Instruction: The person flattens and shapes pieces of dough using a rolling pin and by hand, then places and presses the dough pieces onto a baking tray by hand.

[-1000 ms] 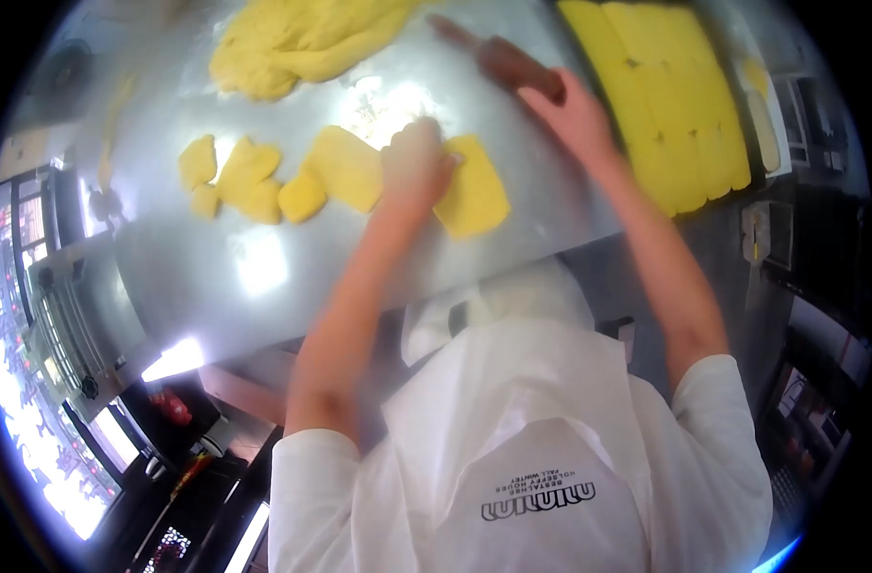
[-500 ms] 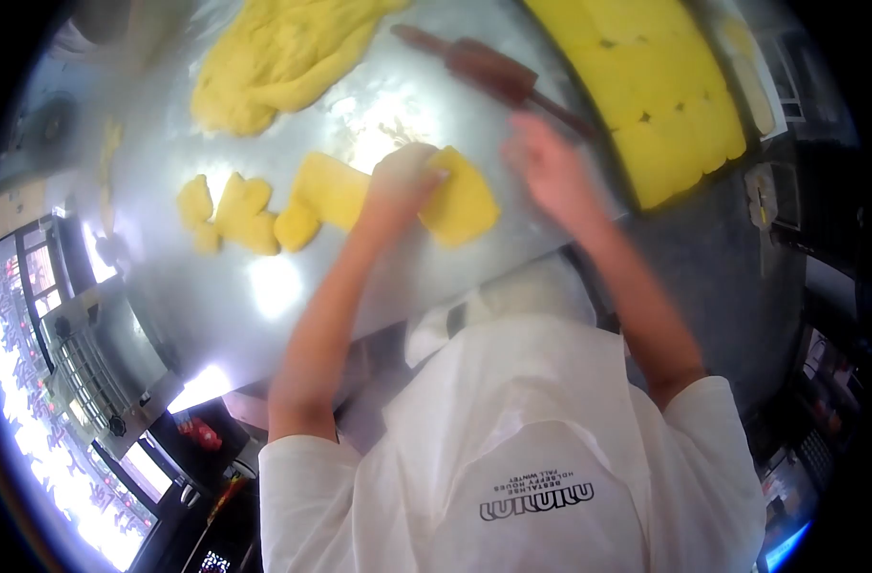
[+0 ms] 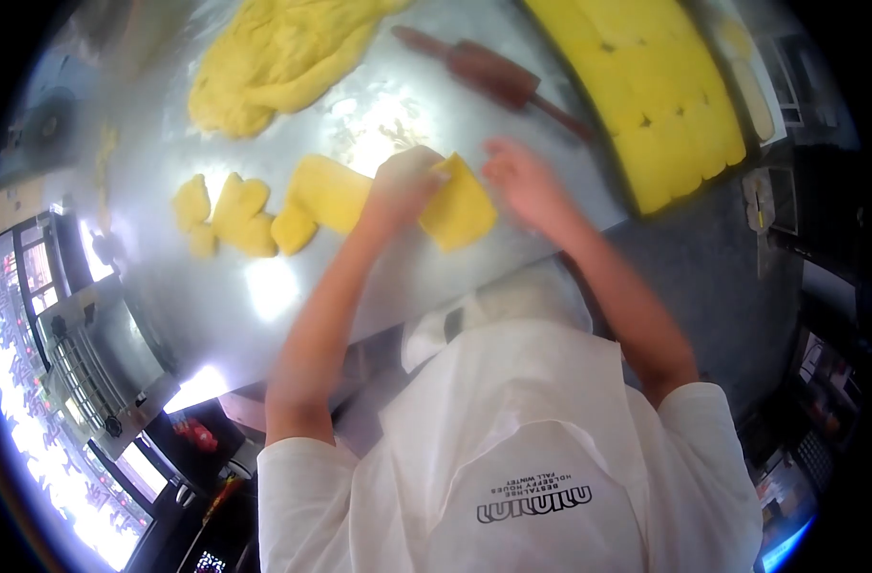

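Note:
My left hand (image 3: 404, 188) grips the upper left edge of a flat, squarish yellow dough piece (image 3: 460, 210) on the metal table (image 3: 360, 296). Just right of that piece is my right hand (image 3: 525, 181), its fingers partly curled and apart, holding nothing. A longer flat dough piece (image 3: 331, 194) runs out from the left of my left hand, with a small lump (image 3: 294, 227) against it. Beyond my right hand lies a red-brown rolling pin (image 3: 493, 74), untouched.
A large dough mass (image 3: 274, 67) lies at the far side. More dough pieces (image 3: 242, 215) sit at the left. On the right, a dark-edged tray holds joined yellow dough squares (image 3: 656, 95). The table's near edge runs in front of my apron (image 3: 512, 420).
My right hand has let go of the rolling pin and moved left, close to the squarish dough piece. The view has shifted a little.

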`<state>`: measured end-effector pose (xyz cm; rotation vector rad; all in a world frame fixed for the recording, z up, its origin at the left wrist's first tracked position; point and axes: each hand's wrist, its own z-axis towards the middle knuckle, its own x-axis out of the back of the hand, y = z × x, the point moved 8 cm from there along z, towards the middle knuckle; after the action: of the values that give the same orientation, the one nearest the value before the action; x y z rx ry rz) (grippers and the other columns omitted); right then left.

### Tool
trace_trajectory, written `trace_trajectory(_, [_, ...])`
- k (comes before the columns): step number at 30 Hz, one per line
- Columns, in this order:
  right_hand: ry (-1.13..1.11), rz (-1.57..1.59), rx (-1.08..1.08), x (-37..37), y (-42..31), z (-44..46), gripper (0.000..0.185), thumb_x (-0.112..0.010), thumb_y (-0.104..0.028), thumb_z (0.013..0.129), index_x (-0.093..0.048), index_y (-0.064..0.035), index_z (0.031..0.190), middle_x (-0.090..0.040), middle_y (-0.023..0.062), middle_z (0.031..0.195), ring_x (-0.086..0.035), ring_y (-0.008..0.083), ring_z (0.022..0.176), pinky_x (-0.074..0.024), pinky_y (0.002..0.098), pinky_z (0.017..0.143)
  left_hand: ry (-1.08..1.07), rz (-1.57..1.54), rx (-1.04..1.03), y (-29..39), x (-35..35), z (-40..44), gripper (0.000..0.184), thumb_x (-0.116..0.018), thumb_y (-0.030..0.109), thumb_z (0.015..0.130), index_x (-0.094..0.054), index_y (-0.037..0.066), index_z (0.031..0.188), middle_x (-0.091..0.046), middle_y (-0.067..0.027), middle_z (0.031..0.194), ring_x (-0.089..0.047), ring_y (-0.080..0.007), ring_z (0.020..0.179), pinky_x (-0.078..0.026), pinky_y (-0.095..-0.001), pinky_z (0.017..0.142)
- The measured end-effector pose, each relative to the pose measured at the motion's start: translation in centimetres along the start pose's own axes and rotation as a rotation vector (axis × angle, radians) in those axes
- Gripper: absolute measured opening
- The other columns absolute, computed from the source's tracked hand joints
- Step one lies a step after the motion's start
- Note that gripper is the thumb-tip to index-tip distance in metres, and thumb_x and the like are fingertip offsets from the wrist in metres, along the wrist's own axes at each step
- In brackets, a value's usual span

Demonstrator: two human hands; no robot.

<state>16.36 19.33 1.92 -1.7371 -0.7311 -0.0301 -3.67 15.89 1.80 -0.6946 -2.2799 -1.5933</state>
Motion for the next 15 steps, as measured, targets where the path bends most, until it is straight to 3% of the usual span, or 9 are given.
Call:
trace_trajectory(2, [0.034,0.024,0.004,1.2,0.4,0.3,0.039,-0.062,-0.007,0.099,-0.059,-0.0033,0.138,-0.075,0.0166,0.116,-0.072,0.0305,0.105,-0.0554,0.0393,0.094,-0.01,0.025,-0.001,1.8,0.2,-1.0,0.026,-0.07,0.017,0.098,-0.073,-0.004,0.112,-0.076,-0.0104,0.096,-0.07,-0.019,0.087,-0.055,-0.0356,0.083])
trace_trajectory(4, [0.003,0.079,0.103,1.9,0.9,0.9,0.044,-0.068,-0.009,0.097,-0.059,-0.0057,0.141,-0.075,0.0136,0.118,-0.072,0.027,0.106,-0.0555,0.0378,0.094,-0.021,0.025,-0.023,3.7,0.2,-2.4,0.024,-0.071,0.015,0.097,-0.074,-0.003,0.112,-0.076,-0.0094,0.097,-0.07,-0.0187,0.086,-0.055,-0.0351,0.083])
trace_trajectory(7, [-0.376,0.315,0.201,-0.1,-0.1,-0.3,0.05,-0.076,-0.013,0.094,-0.061,-0.007,0.142,-0.075,0.008,0.121,-0.071,0.0205,0.105,-0.0557,0.0352,0.094,-0.075,0.017,-0.035,7.6,0.8,-3.9,0.022,-0.072,0.012,0.096,-0.074,-0.001,0.112,-0.075,-0.0077,0.098,-0.068,-0.017,0.087,-0.054,-0.0338,0.083])
trace_trajectory(10, [-0.629,0.3,0.071,-0.4,-0.4,-2.2,0.049,-0.079,-0.017,0.093,-0.065,-0.0047,0.139,-0.075,0.0039,0.119,-0.07,0.015,0.105,-0.0556,0.0333,0.095,-0.111,-0.094,-0.039,10.8,2.1,-3.7,0.022,-0.074,0.01,0.095,-0.073,-0.002,0.113,-0.073,-0.0041,0.097,-0.065,-0.0122,0.087,-0.054,-0.0307,0.081])
trace_trajectory(12, [-0.544,0.278,0.042,0.7,-1.1,-1.9,0.043,-0.077,-0.017,0.095,-0.067,-0.0017,0.134,-0.075,0.004,0.115,-0.07,0.0123,0.102,-0.0566,0.0314,0.092,-0.101,-0.201,-0.114,12.4,3.4,-2.7,0.022,-0.074,0.01,0.095,-0.072,-0.002,0.113,-0.072,-0.0028,0.097,-0.064,-0.0106,0.089,-0.053,-0.0296,0.082])
trace_trajectory(13, [-0.505,0.273,0.023,1.1,-1.3,-1.7,0.04,-0.076,-0.017,0.096,-0.069,-0.0002,0.132,-0.075,0.004,0.113,-0.07,0.0109,0.101,-0.0571,0.0305,0.09,-0.062,-0.268,-0.118,12.7,4.0,-1.7,0.023,-0.072,0.012,0.091,-0.074,-0.001,0.11,-0.076,-0.0099,0.096,-0.068,-0.0188,0.088,-0.054,-0.0341,0.085])
trace_trajectory(15, [-0.325,0.463,-0.104,2.4,-2.0,-1.1,0.034,-0.074,-0.018,0.099,-0.07,0.0008,0.127,-0.076,0.0054,0.109,-0.07,0.0102,0.096,-0.0576,0.0282,0.085,-0.046,-0.171,-0.198,14.3,5.5,0.7,0.025,-0.072,0.012,0.093,-0.073,-0.002,0.113,-0.074,-0.0088,0.098,-0.068,-0.0169,0.09,-0.054,-0.0325,0.084])
